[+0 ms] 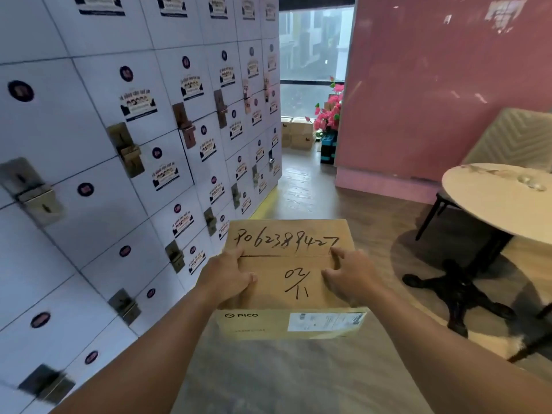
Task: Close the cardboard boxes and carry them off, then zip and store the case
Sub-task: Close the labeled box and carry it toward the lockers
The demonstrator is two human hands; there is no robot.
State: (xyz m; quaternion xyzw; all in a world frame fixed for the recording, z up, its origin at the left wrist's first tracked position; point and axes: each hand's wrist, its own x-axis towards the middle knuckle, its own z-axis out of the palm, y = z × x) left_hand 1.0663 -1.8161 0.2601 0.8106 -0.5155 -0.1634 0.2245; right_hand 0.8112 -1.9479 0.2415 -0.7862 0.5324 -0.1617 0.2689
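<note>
A closed brown cardboard box (289, 282) with handwritten numbers on its lid and a printed logo and white label on its near side is held in the air in front of me. My left hand (228, 276) grips its left side, fingers curled over the top edge and thumb on the lid. My right hand (351, 276) holds the right side the same way, fingers spread on the lid. The flaps lie flat and shut. No case is in view.
A wall of white lockers (119, 162) runs along the left. A wooden floor corridor (301, 186) leads ahead to stacked cardboard boxes (297, 132) and pink flowers (328, 112) by a window. A round white table (504, 201) with black legs stands at right, before a pink wall.
</note>
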